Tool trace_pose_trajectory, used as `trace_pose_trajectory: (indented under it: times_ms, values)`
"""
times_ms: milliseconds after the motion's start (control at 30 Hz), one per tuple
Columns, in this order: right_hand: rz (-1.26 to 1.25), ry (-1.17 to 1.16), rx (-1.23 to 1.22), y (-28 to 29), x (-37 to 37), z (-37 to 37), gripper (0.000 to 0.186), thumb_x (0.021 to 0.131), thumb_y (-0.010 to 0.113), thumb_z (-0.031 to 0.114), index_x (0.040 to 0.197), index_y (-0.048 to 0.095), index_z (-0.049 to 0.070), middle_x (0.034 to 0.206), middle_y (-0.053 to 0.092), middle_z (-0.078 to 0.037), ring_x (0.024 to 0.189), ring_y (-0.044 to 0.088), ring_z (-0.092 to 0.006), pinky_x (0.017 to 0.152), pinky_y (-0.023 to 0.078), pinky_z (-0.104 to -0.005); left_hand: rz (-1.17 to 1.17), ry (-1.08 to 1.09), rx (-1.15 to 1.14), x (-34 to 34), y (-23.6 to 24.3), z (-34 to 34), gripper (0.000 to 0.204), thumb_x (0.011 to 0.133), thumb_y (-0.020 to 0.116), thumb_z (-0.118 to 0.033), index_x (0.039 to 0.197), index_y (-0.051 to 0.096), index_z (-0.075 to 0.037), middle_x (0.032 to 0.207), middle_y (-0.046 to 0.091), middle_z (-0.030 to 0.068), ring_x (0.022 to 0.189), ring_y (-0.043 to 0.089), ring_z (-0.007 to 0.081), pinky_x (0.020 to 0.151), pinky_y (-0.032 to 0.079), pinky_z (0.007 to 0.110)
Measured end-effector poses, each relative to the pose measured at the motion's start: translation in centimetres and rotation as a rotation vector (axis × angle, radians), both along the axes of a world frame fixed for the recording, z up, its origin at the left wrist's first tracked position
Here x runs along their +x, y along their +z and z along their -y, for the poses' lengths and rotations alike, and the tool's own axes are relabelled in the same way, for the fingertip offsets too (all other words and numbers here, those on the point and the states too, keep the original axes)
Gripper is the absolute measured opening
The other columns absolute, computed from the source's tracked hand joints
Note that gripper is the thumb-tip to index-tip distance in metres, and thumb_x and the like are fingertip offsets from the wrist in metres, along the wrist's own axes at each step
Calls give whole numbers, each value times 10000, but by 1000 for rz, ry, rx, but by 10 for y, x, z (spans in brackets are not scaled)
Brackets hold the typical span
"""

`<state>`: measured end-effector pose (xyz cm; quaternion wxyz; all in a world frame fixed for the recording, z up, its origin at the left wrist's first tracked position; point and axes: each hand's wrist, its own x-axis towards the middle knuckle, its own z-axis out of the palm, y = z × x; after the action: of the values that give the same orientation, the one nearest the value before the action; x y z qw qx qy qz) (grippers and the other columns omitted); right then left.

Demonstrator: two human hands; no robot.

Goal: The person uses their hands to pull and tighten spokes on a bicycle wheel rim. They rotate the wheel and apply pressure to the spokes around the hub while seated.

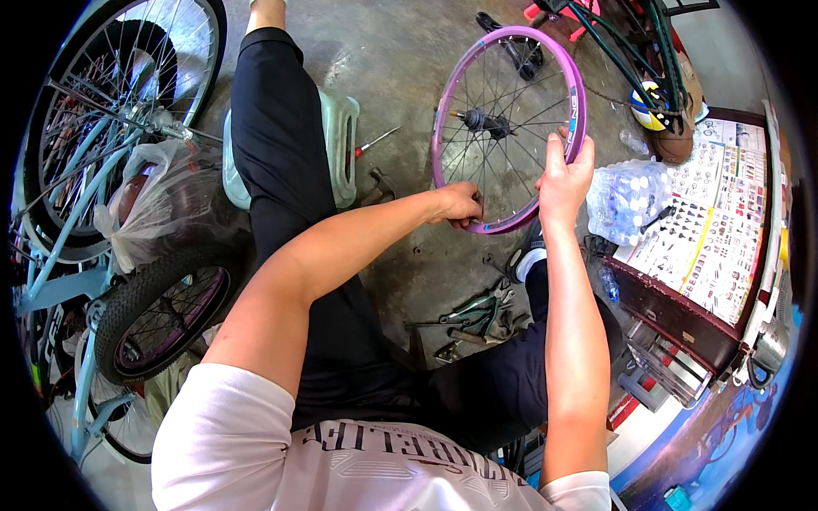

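A purple bicycle wheel rim [449,94] with thin black spokes and a dark hub [483,122] is held up in front of me over the concrete floor. My right hand [564,175] grips the rim's right edge, fingers wrapped over it. My left hand [460,204] is closed at the rim's lower edge, pinching something small among the spokes; what it pinches is hidden by the fingers. My legs in dark trousers stretch out below the wheel.
A light blue bicycle [81,183] with a plastic bag [162,200] stands at left, beside a small tyred wheel [162,307]. A pale green stool [341,145], a screwdriver [375,140], pliers [477,311], wrapped water bottles [630,196] and a counter with picture sheets [716,230] surround me.
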<state>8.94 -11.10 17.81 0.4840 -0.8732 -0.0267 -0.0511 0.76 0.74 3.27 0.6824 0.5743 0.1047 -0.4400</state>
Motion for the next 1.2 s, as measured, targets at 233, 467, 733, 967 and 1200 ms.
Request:
trace_pose_trajectory:
  times_ms: [233,467,733,967,1200]
  values:
    - [-84,-73,43,12,-4,-2,192,986,639,179,1117,612,41,716,566,-9,441,463,-91,408,369,-289,381,-87,385,-8,-9,0,267,867,635,-110,1112,709,-33,909,732,187,836,739,282,699,586,432]
    - [-90,-96,49,14,-6,0,173,985,630,172,1103,608,47,695,552,-3,447,473,-97,402,379,-301,732,-172,798,-23,5,4,146,803,666,-136,923,724,-77,871,739,186,855,725,396,771,578,513]
    - [-89,-73,33,14,-6,-5,196,976,642,173,1115,619,37,729,575,-8,473,486,-95,423,389,-302,604,-25,619,-14,-9,5,270,801,682,-133,1048,771,-70,881,735,210,843,738,338,744,592,458]
    - [38,-9,-27,-2,4,5,220,969,661,175,1118,621,18,754,604,-17,488,472,-91,465,386,-308,67,124,85,-2,3,0,349,859,767,-242,1041,738,54,922,738,125,884,705,222,758,572,364]
    - [-59,-89,61,9,-8,-11,247,991,658,227,1138,606,35,779,583,-25,429,456,-91,399,375,-276,295,-126,500,0,13,-3,541,754,858,-472,1068,743,-46,1045,752,175,1003,720,320,866,554,411]
